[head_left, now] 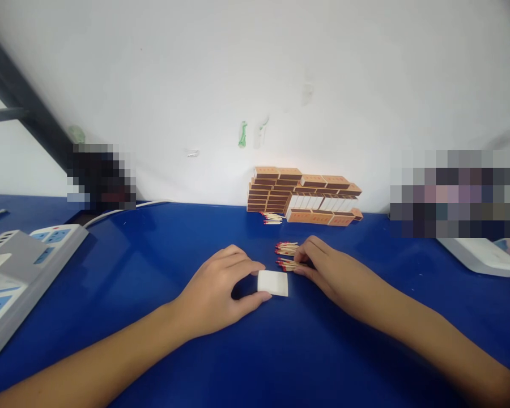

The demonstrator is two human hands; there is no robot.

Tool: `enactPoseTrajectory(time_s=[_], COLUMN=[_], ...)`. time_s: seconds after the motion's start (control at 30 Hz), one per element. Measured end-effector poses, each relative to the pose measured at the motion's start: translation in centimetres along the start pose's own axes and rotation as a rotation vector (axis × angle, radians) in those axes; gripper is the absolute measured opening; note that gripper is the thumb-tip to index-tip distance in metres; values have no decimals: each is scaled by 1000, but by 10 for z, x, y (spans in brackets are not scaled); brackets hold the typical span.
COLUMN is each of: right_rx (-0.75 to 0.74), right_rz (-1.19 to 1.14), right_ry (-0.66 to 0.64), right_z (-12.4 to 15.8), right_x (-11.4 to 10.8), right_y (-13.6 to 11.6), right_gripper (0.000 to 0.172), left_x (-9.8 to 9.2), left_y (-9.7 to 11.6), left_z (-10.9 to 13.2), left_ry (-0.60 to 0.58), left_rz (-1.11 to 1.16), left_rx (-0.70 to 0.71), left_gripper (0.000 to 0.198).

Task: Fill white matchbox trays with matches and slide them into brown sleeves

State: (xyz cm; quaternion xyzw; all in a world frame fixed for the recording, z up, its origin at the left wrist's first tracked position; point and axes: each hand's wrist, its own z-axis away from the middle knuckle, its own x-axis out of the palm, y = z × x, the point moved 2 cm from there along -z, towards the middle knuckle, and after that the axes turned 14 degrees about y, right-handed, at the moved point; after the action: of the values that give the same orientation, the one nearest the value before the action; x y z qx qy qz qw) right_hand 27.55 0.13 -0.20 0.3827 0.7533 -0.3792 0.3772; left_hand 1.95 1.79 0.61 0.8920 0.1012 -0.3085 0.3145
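Note:
My left hand (225, 283) grips a small white matchbox tray (272, 283) by its left end, thumb at the near side and fingers at the far side. The tray rests on the blue table (221, 362). My right hand (323, 263) closes its thumb and fingertips on the plain ends of some red-tipped matches (287, 264), just beyond the tray. Right behind these lies another small bunch of matches (284, 247), partly covered by my right fingers. A third bunch of matches (272, 218) lies farther back, by the stacked boxes.
Stacked brown and orange matchboxes (267, 195) stand against the white wall (174, 85), with a row of white trays (306, 201) among them. A large power strip (38, 272) sits at left; a white device (480, 258) lies at right. A pale cable (119, 212) runs along the back left.

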Motion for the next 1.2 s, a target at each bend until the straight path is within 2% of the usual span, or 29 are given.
enactPoseTrajectory(time_s=[0.53, 0.67, 0.87, 1.2], right_rx=[24, -28, -49, -123], right_rz=[-12, 18, 56, 135], right_ry=[-21, -4, -13, 31], right_z=[-3, -3, -3, 0], right_x=[-5, -5, -7, -2], right_y=[-4, -2, -4, -4], right_gripper=[11, 9, 18, 14], left_x=[1, 1, 0, 1], left_y=[0, -1, 0, 0], left_z=[0, 0, -1, -1], left_ry=[-9, -8, -6, -8], left_rz=[11, 11, 12, 14], left_rx=[1, 0, 1, 6], left_gripper=[29, 28, 29, 29])
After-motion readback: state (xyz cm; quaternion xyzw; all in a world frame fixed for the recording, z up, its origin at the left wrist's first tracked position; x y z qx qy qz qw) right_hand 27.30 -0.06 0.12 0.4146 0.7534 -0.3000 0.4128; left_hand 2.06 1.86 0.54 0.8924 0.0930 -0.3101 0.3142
